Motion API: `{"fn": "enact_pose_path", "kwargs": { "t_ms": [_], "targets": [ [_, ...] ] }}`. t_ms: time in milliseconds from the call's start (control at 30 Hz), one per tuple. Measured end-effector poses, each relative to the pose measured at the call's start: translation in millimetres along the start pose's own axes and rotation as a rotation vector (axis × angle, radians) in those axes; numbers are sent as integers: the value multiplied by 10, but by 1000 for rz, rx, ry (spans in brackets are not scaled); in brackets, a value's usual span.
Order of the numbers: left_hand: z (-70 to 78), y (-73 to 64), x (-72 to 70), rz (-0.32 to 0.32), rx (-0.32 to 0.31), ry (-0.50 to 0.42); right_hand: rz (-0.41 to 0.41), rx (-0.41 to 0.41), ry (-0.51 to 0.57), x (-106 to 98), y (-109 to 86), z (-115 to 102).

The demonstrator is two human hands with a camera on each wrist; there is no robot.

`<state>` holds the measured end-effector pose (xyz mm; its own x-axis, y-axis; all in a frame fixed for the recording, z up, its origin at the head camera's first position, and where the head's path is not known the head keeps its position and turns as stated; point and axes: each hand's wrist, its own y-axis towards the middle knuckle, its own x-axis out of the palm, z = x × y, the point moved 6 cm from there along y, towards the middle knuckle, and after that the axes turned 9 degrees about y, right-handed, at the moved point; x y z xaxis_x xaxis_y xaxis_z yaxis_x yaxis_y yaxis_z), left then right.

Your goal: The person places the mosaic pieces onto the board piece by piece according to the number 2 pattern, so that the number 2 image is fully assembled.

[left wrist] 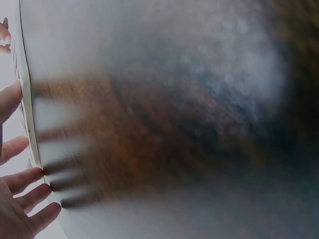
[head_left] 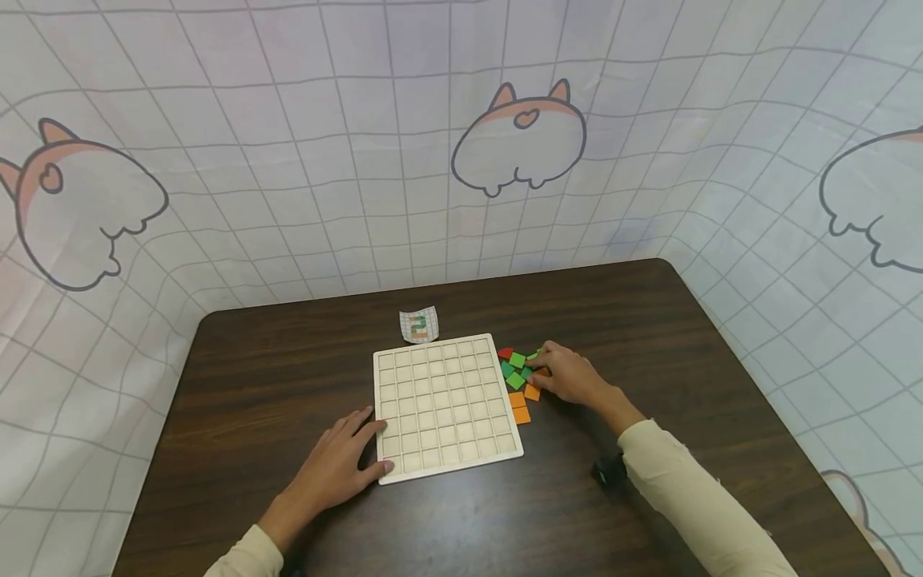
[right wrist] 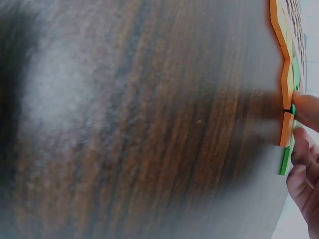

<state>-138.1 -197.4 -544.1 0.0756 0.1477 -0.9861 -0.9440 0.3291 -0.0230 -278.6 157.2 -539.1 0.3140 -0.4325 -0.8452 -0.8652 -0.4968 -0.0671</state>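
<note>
A cream square board (head_left: pixel 449 405) with a grid of recessed cells lies on the dark wooden table. My left hand (head_left: pixel 333 463) rests at its left edge, fingers spread, with the thumb and a fingertip touching the rim. Right of the board lies a loose group of small square tiles: green tiles (head_left: pixel 515 381), orange tiles (head_left: pixel 520 414) and a red tile (head_left: pixel 505 353). Over this group, my right hand (head_left: pixel 570 375) reaches in with bent fingers, thumb and index finger apart among the green tiles. Whether it pinches one is hidden. Edge-on orange tiles (right wrist: pixel 286 129) show beside the right fingers.
A small gridded paper card (head_left: pixel 419 325) with a green and orange pattern lies behind the board. A dark object (head_left: pixel 608 471) sits under the right forearm. White curtains (head_left: pixel 404 144) with a grid print hang at the table's back and sides.
</note>
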Motion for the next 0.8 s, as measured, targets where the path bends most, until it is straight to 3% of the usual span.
{"fn": "enact_pose_path", "kwargs": {
  "t_ms": [367,800],
  "targets": [
    [2,-4,2,-8,-2,3,-30,14,21,37,34,-41],
    [10,-4,8,-22,-1,-14,-1,-10,86,54,11,-31]
  ]
}}
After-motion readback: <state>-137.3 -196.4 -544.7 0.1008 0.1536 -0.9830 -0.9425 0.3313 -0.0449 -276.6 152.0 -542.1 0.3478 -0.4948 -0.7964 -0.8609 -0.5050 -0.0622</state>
